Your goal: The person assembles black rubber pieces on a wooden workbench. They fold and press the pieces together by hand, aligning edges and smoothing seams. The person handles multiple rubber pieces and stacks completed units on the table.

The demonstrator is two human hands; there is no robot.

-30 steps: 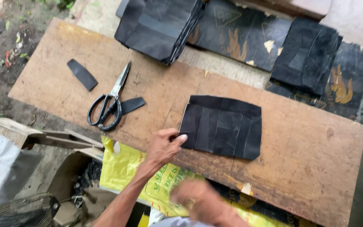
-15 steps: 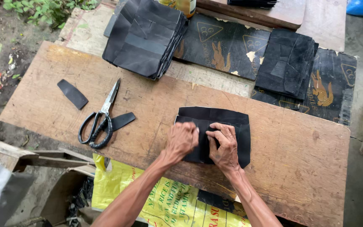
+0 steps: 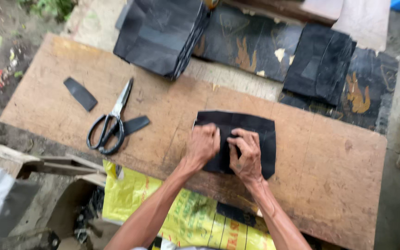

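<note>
Two bare hands press down on a black sheet piece (image 3: 255,134) lying flat near the middle of a worn wooden desk (image 3: 329,185). The left hand (image 3: 203,147) has its fingers curled down onto the piece's left part; the right hand (image 3: 245,155) lies just beside it, fingers bent and pinning the material. Neither hand lifts it. Black-handled scissors (image 3: 109,122) lie well to the left, touching a small dark offcut (image 3: 135,125), with another dark strip (image 3: 80,94) farther left. Two stacks of black sheets (image 3: 160,34) (image 3: 320,65) sit along the far edge. A yellow sack (image 3: 186,217) lies below the near edge.
</note>
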